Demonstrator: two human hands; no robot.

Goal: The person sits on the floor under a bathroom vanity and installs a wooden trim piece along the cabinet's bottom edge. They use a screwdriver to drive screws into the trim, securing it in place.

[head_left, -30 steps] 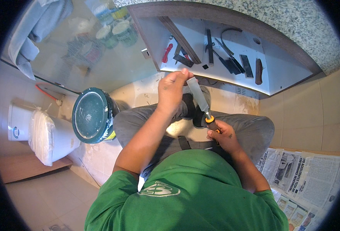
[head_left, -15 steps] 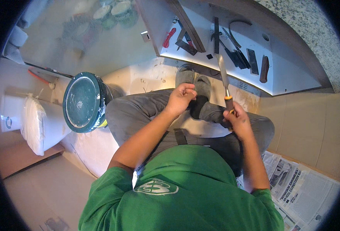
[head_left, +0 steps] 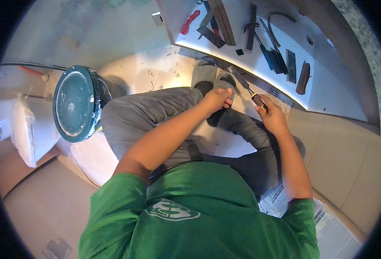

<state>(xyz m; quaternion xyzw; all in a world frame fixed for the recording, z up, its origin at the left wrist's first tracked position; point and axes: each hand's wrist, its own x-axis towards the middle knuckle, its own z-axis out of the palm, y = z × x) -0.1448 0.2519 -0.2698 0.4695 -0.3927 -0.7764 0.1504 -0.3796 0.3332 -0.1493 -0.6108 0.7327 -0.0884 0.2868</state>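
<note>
My right hand (head_left: 273, 116) is closed around the dark handle with orange bands of a wood chisel (head_left: 250, 91). The flat metal blade points up and to the left, over the floor near the cabinet's lower edge. To its left, my left hand (head_left: 217, 99) hovers in front of the grey slipper (head_left: 226, 80) on my foot, apart from the chisel. The left fingers are curled in. Whether they hold anything small is hidden.
Ahead stands a white open cabinet (head_left: 242, 67) with a red cord bundle (head_left: 190, 22), a long dark bar (head_left: 251, 28), a grey block (head_left: 291, 65) and a brown piece (head_left: 302, 78). Left are a green-lidded bucket (head_left: 76, 103) and a wrapped white package (head_left: 24, 134). Newspaper (head_left: 335, 233) lies right.
The chisel has swung from nearly upright to leaning left, its blade now lower and nearer my left hand. My left hand has shifted slightly right. The whole view has tilted.
</note>
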